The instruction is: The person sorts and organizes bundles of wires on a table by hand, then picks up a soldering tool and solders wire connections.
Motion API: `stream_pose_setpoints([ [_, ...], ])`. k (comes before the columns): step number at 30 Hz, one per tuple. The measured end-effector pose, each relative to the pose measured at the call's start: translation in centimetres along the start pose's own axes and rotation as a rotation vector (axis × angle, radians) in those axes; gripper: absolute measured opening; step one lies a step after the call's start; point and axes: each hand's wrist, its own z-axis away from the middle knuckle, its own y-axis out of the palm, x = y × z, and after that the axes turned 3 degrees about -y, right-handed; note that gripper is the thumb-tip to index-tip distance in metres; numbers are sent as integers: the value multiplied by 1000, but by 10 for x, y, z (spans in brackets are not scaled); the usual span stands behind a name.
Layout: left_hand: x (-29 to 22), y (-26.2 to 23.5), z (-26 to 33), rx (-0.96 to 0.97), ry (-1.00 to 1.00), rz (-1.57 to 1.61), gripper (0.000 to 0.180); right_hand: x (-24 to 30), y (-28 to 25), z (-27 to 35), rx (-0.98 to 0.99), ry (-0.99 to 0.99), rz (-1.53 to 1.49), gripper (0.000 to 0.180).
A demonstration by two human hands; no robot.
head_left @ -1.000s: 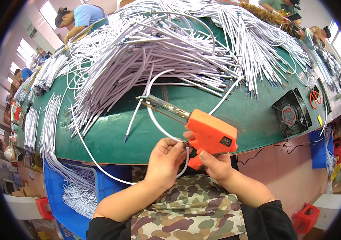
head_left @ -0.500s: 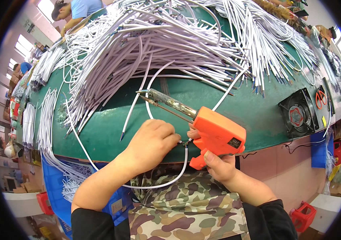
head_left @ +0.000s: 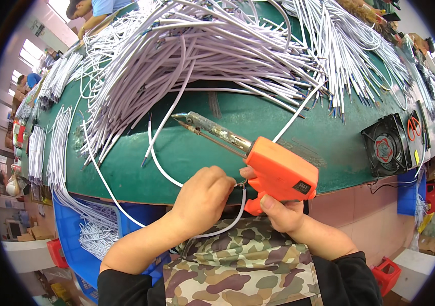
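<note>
An orange soldering gun (head_left: 285,171) with a long, stained metal barrel is gripped in my right hand (head_left: 286,217). Its tip points to the far left, above the table. My left hand (head_left: 202,199) is closed in a pinch beside the gun's handle, at the stripped end of a white cable (head_left: 243,200). Small bare wires show at its fingertips, close to my right fingers; how they join is hard to make out. One white cable (head_left: 159,163) curves from under my left hand onto the table, and another loops below the hands over my lap.
A large heap of white cables (head_left: 217,56) covers the far part of the green table (head_left: 258,120). To the right stand a black fan (head_left: 383,145) and orange-handled scissors (head_left: 413,125). A blue crate (head_left: 69,219) holding cables is at lower left. A co-worker (head_left: 95,10) bends over the far left.
The white cable by my left hand has swung left and now lies lower on the table. My left hand has shifted slightly right. The soldering gun stays in my right hand.
</note>
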Motion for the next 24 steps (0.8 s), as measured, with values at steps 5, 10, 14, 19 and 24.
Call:
stream_pose_setpoints([
  [5, 2, 3, 5, -44, 97, -57, 25, 1, 3, -5, -16, -13, -37, 53],
  [10, 2, 7, 7, -104, 130, -38, 33, 2, 2, -3, -20, 10, -35, 56],
  [14, 4, 10, 6, -121, 152, -53, 33, 1, -2, -2, -19, 19, -59, 58],
  [19, 5, 10, 9, -149, 177, -101, 30, 22, -33, 42, 25, -27, 119, 55],
  [24, 2, 10, 9, -149, 178, -128, 25, 65, -56, 107, 58, 178, 316, 47],
])
